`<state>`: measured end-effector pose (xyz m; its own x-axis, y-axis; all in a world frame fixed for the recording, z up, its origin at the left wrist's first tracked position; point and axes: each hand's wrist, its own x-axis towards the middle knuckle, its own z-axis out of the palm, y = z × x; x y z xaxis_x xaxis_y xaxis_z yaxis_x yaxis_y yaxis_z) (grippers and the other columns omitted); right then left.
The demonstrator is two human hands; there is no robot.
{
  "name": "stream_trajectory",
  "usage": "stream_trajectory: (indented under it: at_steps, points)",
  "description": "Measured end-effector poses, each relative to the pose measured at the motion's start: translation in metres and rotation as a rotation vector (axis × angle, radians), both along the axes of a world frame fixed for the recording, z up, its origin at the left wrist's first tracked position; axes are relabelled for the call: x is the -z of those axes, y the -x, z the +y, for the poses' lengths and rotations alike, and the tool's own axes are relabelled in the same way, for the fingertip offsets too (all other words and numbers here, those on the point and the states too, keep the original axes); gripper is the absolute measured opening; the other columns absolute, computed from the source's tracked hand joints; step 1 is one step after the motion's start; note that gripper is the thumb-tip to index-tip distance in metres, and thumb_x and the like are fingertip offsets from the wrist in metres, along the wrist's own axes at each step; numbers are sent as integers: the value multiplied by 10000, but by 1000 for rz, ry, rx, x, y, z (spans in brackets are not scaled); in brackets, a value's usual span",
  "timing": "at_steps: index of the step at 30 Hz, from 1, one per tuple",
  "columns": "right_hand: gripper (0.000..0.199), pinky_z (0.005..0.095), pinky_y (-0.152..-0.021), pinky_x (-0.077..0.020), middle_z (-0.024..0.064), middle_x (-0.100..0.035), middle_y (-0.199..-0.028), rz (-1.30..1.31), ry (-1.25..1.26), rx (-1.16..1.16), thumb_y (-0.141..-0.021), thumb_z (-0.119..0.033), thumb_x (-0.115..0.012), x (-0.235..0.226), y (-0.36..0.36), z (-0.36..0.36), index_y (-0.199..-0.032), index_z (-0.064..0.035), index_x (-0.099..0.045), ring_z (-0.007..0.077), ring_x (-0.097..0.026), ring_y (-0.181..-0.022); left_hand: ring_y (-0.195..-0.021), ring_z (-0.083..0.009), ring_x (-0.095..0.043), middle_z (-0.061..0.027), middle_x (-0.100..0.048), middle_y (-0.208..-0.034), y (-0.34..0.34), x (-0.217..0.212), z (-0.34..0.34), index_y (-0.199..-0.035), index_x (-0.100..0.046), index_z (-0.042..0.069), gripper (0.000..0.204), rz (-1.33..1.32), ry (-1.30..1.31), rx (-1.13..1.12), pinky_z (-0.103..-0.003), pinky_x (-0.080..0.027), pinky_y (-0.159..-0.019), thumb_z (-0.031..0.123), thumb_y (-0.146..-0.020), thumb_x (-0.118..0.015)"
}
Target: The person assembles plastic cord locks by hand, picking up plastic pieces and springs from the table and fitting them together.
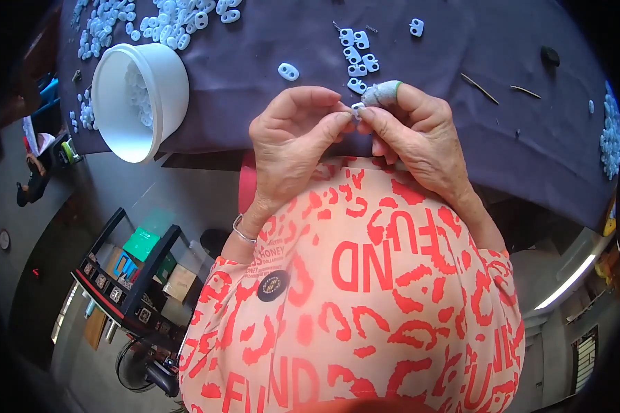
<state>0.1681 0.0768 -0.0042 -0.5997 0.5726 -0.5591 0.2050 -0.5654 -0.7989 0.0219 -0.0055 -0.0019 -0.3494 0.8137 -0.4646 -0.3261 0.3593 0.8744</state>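
Both of your hands meet over the edge of the dark purple cloth-covered table point(255, 62): your left hand point(293, 141) and right hand point(410, 138) pinch one small white plastic two-hole piece point(357, 109) between closed fingertips. Just beyond your fingers lies a cluster of matching white pieces point(358, 58); well left of them stands a white plastic tub point(165, 86) holding more.

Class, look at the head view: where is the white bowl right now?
The white bowl sits tilted at the upper left, on the near edge of the dark cloth, left of both hands, just below the heap of white plastic pieces.
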Motion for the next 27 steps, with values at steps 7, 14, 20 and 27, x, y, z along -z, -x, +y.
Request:
stream_trajectory:
  at_steps: [7, 14, 20, 27]
  points:
    - [119, 152, -439, -413, 8, -606, -687, -78, -95, -43, -885, -103, -561, 1, 0, 0, -924, -4, -614, 13, -502, -510, -767, -115, -627, -76, -637, -855, -4, 1, 1, -960, -580, -34, 172, 26, 17, -26, -222, -528, -701, -54, -795, -622]
    - [105, 148, -432, -404, -4, -591, -668, -90, -156, -38, -886, -93, -553, 3, 4, -1, -897, -4, -608, 6, -488, -493, -754, -95, -619, -61, -636, -856, -6, 1, 3, -948, -588, -21, 163, -20, 47, -56, -201, -527, -670, -45, -793, -633]
    - [107, 141, -424, -398, -2, -589, -669, -46, -34, -52, -887, -102, -559, 5, 2, 1, -911, -9, -605, 7, -487, -489, -756, -99, -618, -70, -636, -864, 1, 0, 2, -983, -583, -27, 214, -19, 60, 14, -201, -519, -669, -44, -780, -648]
    - [114, 145, -423, -399, 11, -594, -675, -6, 68, 54, -887, -107, -564, 2, 0, 3, -915, -2, -599, 13, -492, -487, -731, -89, -612, -59, -637, -854, 1, -4, 3, -1035, -582, -25, 277, 34, 22, -17, -195, -508, -645, -7, -774, -671]
